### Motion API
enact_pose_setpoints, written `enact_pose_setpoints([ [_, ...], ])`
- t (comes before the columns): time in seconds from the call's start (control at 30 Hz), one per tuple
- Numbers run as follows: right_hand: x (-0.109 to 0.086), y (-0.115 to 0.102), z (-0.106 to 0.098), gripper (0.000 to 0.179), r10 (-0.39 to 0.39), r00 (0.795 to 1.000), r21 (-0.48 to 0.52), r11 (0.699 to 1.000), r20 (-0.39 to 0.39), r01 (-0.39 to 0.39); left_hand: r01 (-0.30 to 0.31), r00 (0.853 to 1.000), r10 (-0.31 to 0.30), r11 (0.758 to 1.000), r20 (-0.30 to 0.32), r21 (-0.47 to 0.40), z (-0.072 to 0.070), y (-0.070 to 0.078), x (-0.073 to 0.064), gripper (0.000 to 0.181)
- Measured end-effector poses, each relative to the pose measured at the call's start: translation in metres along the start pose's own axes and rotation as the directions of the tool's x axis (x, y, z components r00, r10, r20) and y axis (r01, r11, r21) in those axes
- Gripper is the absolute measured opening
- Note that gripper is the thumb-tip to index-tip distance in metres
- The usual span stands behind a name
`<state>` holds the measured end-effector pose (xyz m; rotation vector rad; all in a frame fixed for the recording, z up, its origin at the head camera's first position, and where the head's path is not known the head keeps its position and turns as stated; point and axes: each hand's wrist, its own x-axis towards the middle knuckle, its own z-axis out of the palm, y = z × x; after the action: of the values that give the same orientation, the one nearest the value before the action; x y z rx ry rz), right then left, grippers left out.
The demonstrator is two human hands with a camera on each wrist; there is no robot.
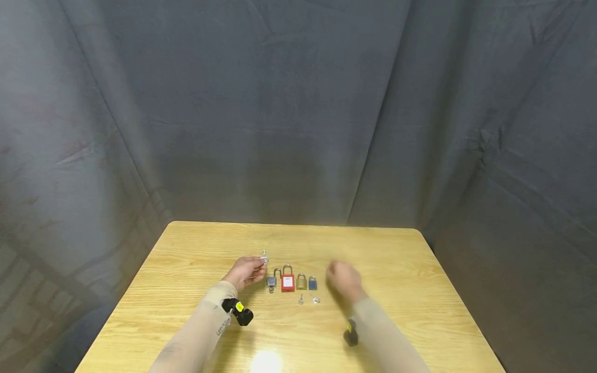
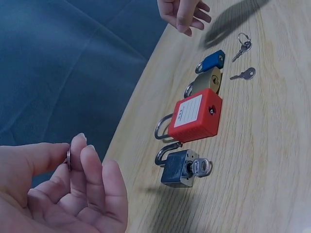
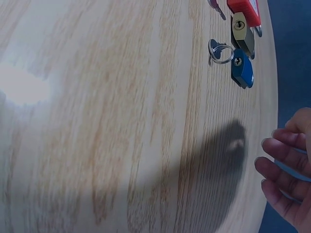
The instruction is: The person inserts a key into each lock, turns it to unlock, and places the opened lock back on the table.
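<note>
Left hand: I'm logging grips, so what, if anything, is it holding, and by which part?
The left hand holds what looks like a small key; the grip is on its broad head, with the narrow blade sticking out.

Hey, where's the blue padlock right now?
In the head view, the blue padlock lies on the table, right of the brass padlock, at the row's right end.

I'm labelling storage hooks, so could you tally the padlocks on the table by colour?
Dark grey padlock: 1
Red padlock: 1
Brass padlock: 1
Blue padlock: 1
Total: 4 padlocks
</note>
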<state>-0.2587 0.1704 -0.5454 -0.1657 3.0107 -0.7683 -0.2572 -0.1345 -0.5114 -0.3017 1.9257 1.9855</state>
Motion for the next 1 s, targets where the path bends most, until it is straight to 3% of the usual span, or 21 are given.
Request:
enact_pose_setpoints([
  [0.7, 0.003, 0.005, 0.003, 0.013, 0.006, 1.000, -0.017, 1.000, -0.010, -0.006, 0.010, 1.000, -0.010, 0.999, -0.005, -0.033, 0.001, 0.002, 0.002, 0.036],
  [0.9, 0.000, -0.002, 0.003, 0.014, 0.033, 0.999, 0.044, 0.998, 0.007, -0.033, 0.016, 1.000, -0.016, 0.999, -0.003, -0.051, 0.004, -0.002, 0.002, 0.033],
  [1.0, 0.000, -0.009, 0.005, 0.016, -0.005, 1.000, 0.026, 1.000, -0.006, 0.005, 0.009, 1.000, -0.010, 0.999, -0.006, -0.052, 0.004, -0.003, 0.001, 0.033],
])
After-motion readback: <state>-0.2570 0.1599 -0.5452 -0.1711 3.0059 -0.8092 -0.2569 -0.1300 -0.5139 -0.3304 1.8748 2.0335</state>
